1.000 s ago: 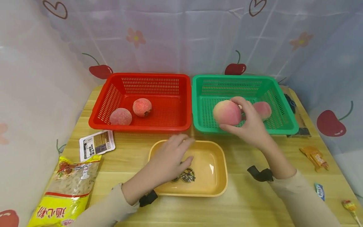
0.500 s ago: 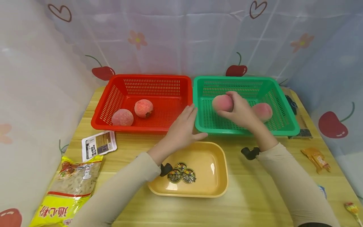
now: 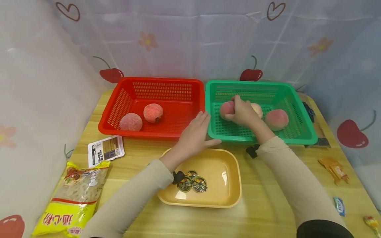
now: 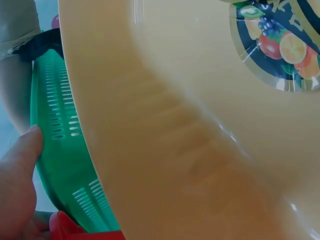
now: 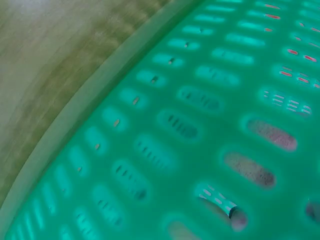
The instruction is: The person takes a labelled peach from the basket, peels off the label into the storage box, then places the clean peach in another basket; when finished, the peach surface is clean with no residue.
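In the head view, my right hand [image 3: 244,113] grips a pink peach [image 3: 227,110], low inside the left part of the green basket [image 3: 262,140]. Another peach [image 3: 276,119] lies at that basket's right side, and a paler fruit [image 3: 256,110] shows partly behind the hand. My left hand [image 3: 194,134], fingers straight, lies over the front corner where the red basket [image 3: 148,135] meets the green one. In the left wrist view its thumb [image 4: 22,155] is at the green rim. Mostly green basket wall fills the right wrist view.
Two round reddish fruits, one left [image 3: 131,122] and one right [image 3: 153,113], lie in the red basket. A yellow tray [image 3: 220,201] stands in front, below my left forearm. Packets, including a yellow bag [image 3: 71,198], line the left; small wrapped items and a lollipop [image 3: 371,222] lie right.
My right hand has carried the peach leftward and lower into the green basket. From over the yellow tray, my left hand has moved up to the rims of the two baskets.
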Motion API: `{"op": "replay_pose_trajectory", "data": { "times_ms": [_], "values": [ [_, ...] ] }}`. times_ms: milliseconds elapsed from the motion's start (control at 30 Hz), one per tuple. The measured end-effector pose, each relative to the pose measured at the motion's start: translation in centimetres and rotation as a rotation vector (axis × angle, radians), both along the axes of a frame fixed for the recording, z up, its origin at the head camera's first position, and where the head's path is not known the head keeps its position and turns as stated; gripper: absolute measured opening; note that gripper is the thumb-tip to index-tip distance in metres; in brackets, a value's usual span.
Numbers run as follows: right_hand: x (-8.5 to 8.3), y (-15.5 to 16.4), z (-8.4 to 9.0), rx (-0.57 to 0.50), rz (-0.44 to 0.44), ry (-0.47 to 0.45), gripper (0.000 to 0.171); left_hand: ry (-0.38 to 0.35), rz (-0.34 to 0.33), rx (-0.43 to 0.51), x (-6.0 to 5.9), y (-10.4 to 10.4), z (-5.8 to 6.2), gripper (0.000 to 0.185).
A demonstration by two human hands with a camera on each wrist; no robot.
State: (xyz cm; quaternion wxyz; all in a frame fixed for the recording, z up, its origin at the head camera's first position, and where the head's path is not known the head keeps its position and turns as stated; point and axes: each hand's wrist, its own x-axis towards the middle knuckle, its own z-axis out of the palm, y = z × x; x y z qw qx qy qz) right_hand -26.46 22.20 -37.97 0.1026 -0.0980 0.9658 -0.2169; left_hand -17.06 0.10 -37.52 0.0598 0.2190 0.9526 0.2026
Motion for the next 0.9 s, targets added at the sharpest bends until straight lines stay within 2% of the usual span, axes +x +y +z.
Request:
{"op": "replay_pose_trajectory", "data": {
  "times_ms": [133,333,567,733,900],
  "values": [
    [-0.4,-0.4,-0.3,0.03,0.025,0.031,0.074,0.002,-0.004,0.007,-0.1,0.1,0.0,0.1],
    [-0.6,-0.8,-0.5,0.018,0.009,0.087,0.07,0.015,-0.005,0.004,-0.1,0.0,0.1,0.101],
    [-0.5,-0.8,-0.3,0.019,0.033,0.125,0.07,0.012,0.004,0.003,0.2,-0.3,0.1,0.099],
    [0.7,-0.7,1.1,-0.028,0.016,0.148,0.073,0.025,0.026,0.043,0.8,-1.1,0.9,0.096],
    [2.7,-0.8,3.0,-0.081,-0.029,0.162,0.069,0.044,0.073,0.077,1.9,-3.7,2.2,0.098]
  ]
}}
